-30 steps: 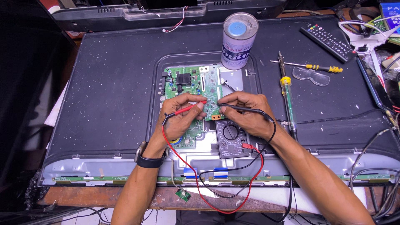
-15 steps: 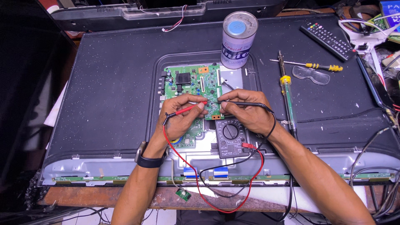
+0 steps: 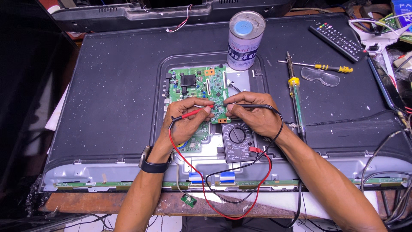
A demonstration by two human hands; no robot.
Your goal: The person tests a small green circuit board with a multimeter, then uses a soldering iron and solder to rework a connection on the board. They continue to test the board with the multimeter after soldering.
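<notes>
A green circuit board (image 3: 195, 88) sits in the opened back of a flat black television panel (image 3: 116, 86). My left hand (image 3: 185, 119) pinches a red test probe (image 3: 197, 111), its tip touching the board's lower edge. My right hand (image 3: 253, 115) holds a black test probe (image 3: 254, 105), also pressed to the board close beside the red tip. Just below my right hand lies a black multimeter (image 3: 237, 141) with a round dial. Red and black leads (image 3: 234, 197) loop from it toward the table's front edge.
A metal can (image 3: 245, 39) stands behind the board. A soldering iron (image 3: 296, 96), a yellow-handled screwdriver (image 3: 328, 67) and clear safety glasses (image 3: 319, 76) lie at right, a remote control (image 3: 339, 41) further back. Loose cables (image 3: 395, 172) hang at the right edge.
Both probe tips have shifted slightly on the board's lower edge; the hands stay close together. The view has barely moved.
</notes>
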